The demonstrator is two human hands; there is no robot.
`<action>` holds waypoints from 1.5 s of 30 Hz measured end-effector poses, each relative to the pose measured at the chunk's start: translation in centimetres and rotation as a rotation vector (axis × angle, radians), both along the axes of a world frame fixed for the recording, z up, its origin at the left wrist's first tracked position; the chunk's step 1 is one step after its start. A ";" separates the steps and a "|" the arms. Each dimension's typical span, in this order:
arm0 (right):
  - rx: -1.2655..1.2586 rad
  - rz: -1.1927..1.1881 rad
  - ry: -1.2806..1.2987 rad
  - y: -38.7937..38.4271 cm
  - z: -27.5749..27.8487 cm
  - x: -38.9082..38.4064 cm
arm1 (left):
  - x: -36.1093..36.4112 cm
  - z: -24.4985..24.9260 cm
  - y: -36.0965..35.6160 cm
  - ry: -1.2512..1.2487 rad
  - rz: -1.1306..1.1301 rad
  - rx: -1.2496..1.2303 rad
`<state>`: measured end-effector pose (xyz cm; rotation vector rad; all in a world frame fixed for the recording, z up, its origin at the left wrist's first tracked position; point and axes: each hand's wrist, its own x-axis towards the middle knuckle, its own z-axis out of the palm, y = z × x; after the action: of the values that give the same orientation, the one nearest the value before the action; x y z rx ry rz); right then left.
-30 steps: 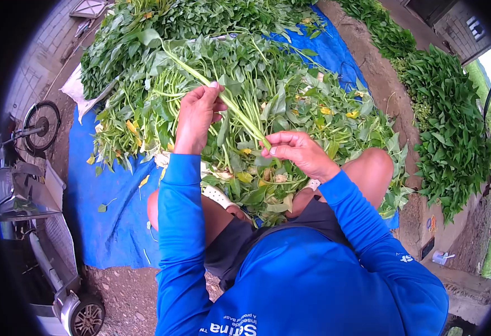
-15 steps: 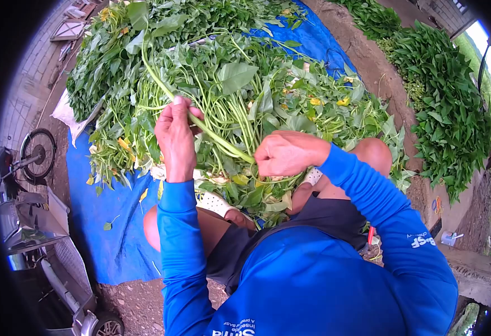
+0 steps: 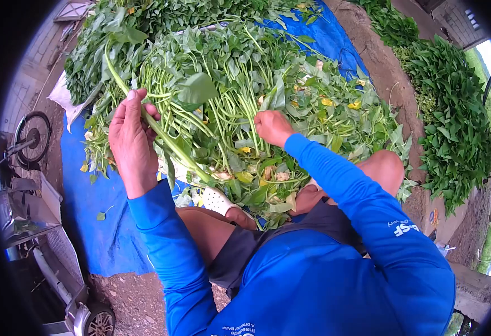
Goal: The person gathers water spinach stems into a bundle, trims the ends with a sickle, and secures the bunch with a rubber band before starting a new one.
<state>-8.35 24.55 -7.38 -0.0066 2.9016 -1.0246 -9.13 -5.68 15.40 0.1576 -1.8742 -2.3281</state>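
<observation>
In the head view, the left hand (image 3: 130,133) is closed around one long green stem (image 3: 176,148), which slants from its leafy far end at the left to its cut near end, over the white clog. The right hand (image 3: 273,127) is curled into a fist in front of the heap of leafy greens (image 3: 223,64); the pictures do not show whether it pinches anything. A gap separates the two hands, with upright stalks of the heap showing through it.

The heap spreads across a blue tarp (image 3: 111,241), whose surface shows in a broad strip along the left and a narrower one at the far right. The tarp's near left edge meets gravelly ground (image 3: 130,297). On the right, a band of brown dirt (image 3: 388,84) runs between the tarp and a second heap of greens (image 3: 455,112). The person's bent legs bound the room on the near side, the right knee (image 3: 388,168) standing beside the heap's near right edge.

Counted: two hands, one held stem, one plainly visible white clog (image 3: 216,199), one loose leaf (image 3: 103,215) lying on the left strip, and two wheels (image 3: 32,140) at the left rim.
</observation>
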 end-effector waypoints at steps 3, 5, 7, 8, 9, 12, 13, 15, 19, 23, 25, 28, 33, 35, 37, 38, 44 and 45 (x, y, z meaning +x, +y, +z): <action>0.129 -0.112 0.087 -3.1 -3.2 -3.1 | 0.6 -0.4 0.1 -0.024 -0.005 -0.046; 0.200 -0.153 0.112 -3.8 -4.4 -4.9 | 1.2 0.0 0.1 -0.065 0.001 -0.062; 0.233 -0.097 0.095 -3.7 -4.7 -5.7 | 1.6 0.3 -0.4 -0.090 -0.024 -0.084; 0.254 -0.067 0.082 -3.5 -4.9 -6.0 | 1.6 0.1 -0.7 -0.097 -0.031 -0.077; 0.200 -0.084 0.025 -3.3 -4.6 -6.5 | 1.6 0.1 -0.9 -0.106 -0.025 -0.091; 0.079 -0.182 -0.215 -2.2 -3.7 -8.3 | 1.7 0.3 -1.3 -0.122 -0.004 -0.116; 0.083 -0.070 -0.253 -1.7 -3.4 -9.1 | 1.7 0.2 -1.3 -0.120 -0.002 -0.119; -0.407 -0.211 -0.490 -0.7 -0.9 -8.6 | 1.6 0.1 -1.1 -0.120 -0.015 -0.112; -0.991 -0.143 -0.603 1.8 8.6 -5.2 | 1.5 -0.2 -1.2 -0.128 -0.056 -0.085; -1.129 -0.237 -0.579 3.0 13.5 -1.3 | 1.6 -0.4 -0.7 -0.130 -0.079 -0.130; -1.075 -0.267 -0.411 4.5 12.0 -0.6 | 1.6 -0.8 0.0 -0.140 -0.108 -0.126; -0.959 -0.321 -0.217 5.3 11.8 1.0 | 1.9 -1.6 1.5 -0.138 -0.110 -0.191; -1.014 -0.384 0.002 3.8 13.2 4.9 | 2.4 -3.4 3.8 -0.113 -0.201 -0.158; -1.018 -0.410 0.050 2.9 13.5 6.1 | 2.8 -3.9 4.8 -0.105 -0.207 -0.145; -1.028 -0.401 0.122 2.1 13.4 6.9 | 2.8 -4.9 5.2 -0.081 -0.226 -0.148; -1.019 -0.407 0.143 1.8 13.4 7.2 | 3.3 -4.7 5.8 -0.092 -0.225 -0.144; -1.050 -0.324 0.155 -1.7 14.6 9.2 | 3.9 -5.7 7.6 0.006 -0.245 -0.152; -1.084 -0.300 0.144 -2.7 14.1 9.5 | 4.0 -5.9 7.9 0.015 -0.263 -0.138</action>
<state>1.14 21.85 6.70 0.3094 2.0840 -2.5564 -5.17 2.19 9.53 -0.1293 -2.1553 -2.3361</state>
